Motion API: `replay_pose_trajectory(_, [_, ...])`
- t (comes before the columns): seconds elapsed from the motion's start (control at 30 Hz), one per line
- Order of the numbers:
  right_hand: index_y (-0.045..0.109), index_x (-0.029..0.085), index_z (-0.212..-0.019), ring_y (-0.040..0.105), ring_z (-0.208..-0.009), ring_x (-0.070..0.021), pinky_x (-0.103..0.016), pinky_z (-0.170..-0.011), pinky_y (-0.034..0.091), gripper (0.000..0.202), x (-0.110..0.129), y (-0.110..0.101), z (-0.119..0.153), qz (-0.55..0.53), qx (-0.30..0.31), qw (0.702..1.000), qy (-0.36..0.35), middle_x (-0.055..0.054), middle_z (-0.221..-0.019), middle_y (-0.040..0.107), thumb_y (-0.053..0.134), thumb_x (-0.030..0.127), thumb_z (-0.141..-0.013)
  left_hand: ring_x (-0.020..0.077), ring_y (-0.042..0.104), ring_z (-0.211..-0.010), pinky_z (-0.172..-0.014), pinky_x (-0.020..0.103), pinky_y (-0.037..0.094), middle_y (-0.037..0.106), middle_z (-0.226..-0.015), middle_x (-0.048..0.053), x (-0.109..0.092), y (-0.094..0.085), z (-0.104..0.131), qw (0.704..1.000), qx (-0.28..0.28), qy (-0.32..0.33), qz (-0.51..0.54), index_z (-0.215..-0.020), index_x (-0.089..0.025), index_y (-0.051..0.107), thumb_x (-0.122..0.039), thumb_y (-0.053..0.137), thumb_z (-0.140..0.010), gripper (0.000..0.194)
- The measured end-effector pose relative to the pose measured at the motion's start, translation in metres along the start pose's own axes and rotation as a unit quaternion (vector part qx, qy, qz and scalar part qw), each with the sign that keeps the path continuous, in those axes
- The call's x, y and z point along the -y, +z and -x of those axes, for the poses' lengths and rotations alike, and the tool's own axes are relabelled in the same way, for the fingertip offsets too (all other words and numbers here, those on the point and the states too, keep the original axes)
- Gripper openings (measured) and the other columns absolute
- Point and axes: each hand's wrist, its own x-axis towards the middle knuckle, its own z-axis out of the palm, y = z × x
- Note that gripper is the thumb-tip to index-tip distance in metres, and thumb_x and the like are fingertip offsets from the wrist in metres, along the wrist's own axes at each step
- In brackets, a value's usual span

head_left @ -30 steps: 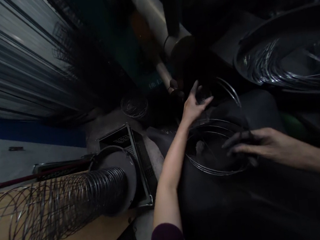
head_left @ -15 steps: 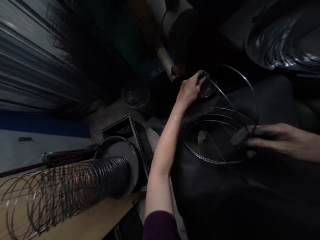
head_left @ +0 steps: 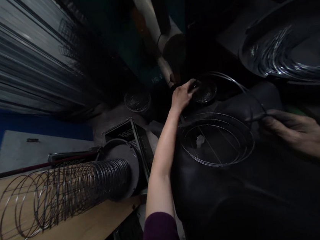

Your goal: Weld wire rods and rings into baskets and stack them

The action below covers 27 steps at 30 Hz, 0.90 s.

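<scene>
My left hand (head_left: pixel 182 96) reaches forward beneath the machine, fingers bent and closed at the far side of a thin metal wire ring (head_left: pixel 232 79). Dark shadow covers its fingertips. On the right, my right hand (head_left: pixel 290 126) pinches the near side of that ring, blurred by motion. Several more wire rings (head_left: pixel 219 164) lie loosely stacked on the dark cloth (head_left: pixel 214 191) over my lap, between my hands. A small pale scrap (head_left: pixel 199 140) shows inside them.
At left, a long row of wire rings (head_left: pixel 81 190) lies along a wooden board (head_left: pixel 103 230), against a round dark disc (head_left: pixel 116 146). Behind stands a black crate (head_left: pixel 137 138). A large basin (head_left: pixel 245 54) holds shiny rings at right. The machine (head_left: pixel 171 41) rises ahead. Two round wire bundles (head_left: pixel 137 101) (head_left: pixel 205 91) sit below it.
My right hand has moved right and slightly up with the wire ring, which now lies flatter. My left hand has shifted a little left and down. The view has shifted slightly.
</scene>
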Motion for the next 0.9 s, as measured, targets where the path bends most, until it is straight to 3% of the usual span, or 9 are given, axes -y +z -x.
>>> replay_pose_trajectory(0.07, [0.056, 0.023, -0.068, 0.055, -0.062, -0.0148, -0.025, -0.053, 0.048, 0.054, -0.005, 0.015, 0.011, -0.053, -0.046, 0.998, 0.0, -0.003, -0.066, 0.056, 0.069, 0.073, -0.053, 0.0215, 0.062, -0.113, -0.099, 0.03, 0.046, 0.069, -0.118, 0.005, -0.009, 0.007, -0.005, 0.999, 0.027, 0.012, -0.014, -0.115, -0.02, 0.066, -0.023, 0.056, -0.091, 0.026])
replay_pose_trajectory(0.23, [0.053, 0.023, -0.082, 0.032, -0.046, -0.0076, -0.02, -0.044, 0.036, 0.039, -0.021, 0.044, 0.033, -0.193, -0.103, 0.975, -0.026, 0.006, -0.053, 0.033, 0.063, 0.061, -0.079, 0.0197, 0.061, -0.115, -0.1, 0.027, 0.045, 0.068, -0.12, 0.007, -0.029, 0.026, -0.025, 0.996, 0.087, 0.034, 0.005, -0.117, -0.017, 0.065, -0.028, 0.053, -0.094, 0.028])
replay_pose_trajectory(0.33, [0.042, 0.021, -0.073, 0.031, -0.045, -0.0068, -0.02, -0.044, 0.036, 0.046, -0.024, 0.045, 0.038, -0.236, -0.126, 0.963, -0.019, 0.006, -0.052, 0.032, 0.064, 0.061, -0.079, 0.0179, 0.063, -0.111, -0.096, 0.025, 0.046, 0.07, -0.116, 0.006, -0.028, 0.031, -0.032, 0.991, 0.12, 0.041, 0.032, -0.114, -0.018, 0.067, -0.029, 0.054, -0.093, 0.026])
replay_pose_trajectory(0.4, [0.04, 0.02, -0.068, 0.034, -0.046, -0.007, -0.02, -0.043, 0.035, 0.055, -0.02, 0.041, 0.038, -0.186, -0.108, 0.977, -0.012, 0.005, -0.053, 0.036, 0.063, 0.069, -0.074, 0.0166, 0.063, -0.11, -0.096, 0.024, 0.046, 0.07, -0.115, 0.005, -0.022, 0.03, -0.033, 0.99, 0.119, 0.052, 0.055, -0.112, -0.018, 0.067, -0.028, 0.055, -0.093, 0.025])
replay_pose_trajectory(0.53, [0.049, 0.02, -0.065, 0.042, -0.05, -0.0103, -0.021, -0.043, 0.037, 0.059, -0.007, 0.03, 0.033, -0.034, -0.007, 0.999, -0.005, -0.001, -0.057, 0.047, 0.055, 0.079, -0.07, 0.0154, 0.062, -0.112, -0.099, 0.024, 0.045, 0.069, -0.118, 0.003, -0.011, 0.023, -0.03, 0.989, 0.097, 0.064, 0.093, -0.116, -0.018, 0.064, -0.026, 0.06, -0.09, 0.028])
replay_pose_trajectory(0.67, [0.055, 0.025, -0.074, 0.055, -0.059, -0.0169, -0.027, -0.053, 0.05, 0.047, -0.005, 0.023, 0.024, 0.008, 0.039, 0.999, -0.003, -0.002, -0.066, 0.056, 0.056, 0.072, -0.071, 0.0166, 0.063, -0.11, -0.099, 0.027, 0.046, 0.07, -0.112, 0.002, -0.008, 0.021, -0.029, 0.992, 0.096, 0.042, 0.076, -0.107, -0.02, 0.068, -0.026, 0.053, -0.093, 0.021])
replay_pose_trajectory(0.77, [0.058, 0.026, -0.073, 0.063, -0.076, -0.0223, -0.034, -0.074, 0.056, 0.036, -0.011, 0.021, 0.018, 0.087, 0.058, 0.992, -0.075, -0.005, -0.077, 0.062, 0.053, 0.062, -0.074, 0.0182, 0.063, -0.112, -0.098, 0.029, 0.047, 0.071, -0.112, 0.002, -0.01, 0.02, -0.028, 0.991, 0.1, 0.037, 0.076, -0.105, -0.022, 0.068, -0.027, 0.052, -0.094, 0.021])
replay_pose_trajectory(0.9, [0.06, 0.025, -0.074, 0.066, -0.088, -0.0262, -0.041, -0.087, 0.055, 0.031, -0.014, 0.018, 0.016, 0.12, 0.07, 0.985, -0.098, -0.007, -0.093, 0.067, 0.051, 0.055, -0.072, 0.0199, 0.057, -0.122, -0.105, 0.033, 0.044, 0.064, -0.127, 0.005, -0.011, 0.01, -0.011, 0.994, 0.068, 0.044, 0.076, -0.127, -0.022, 0.057, -0.025, 0.058, -0.091, 0.036])
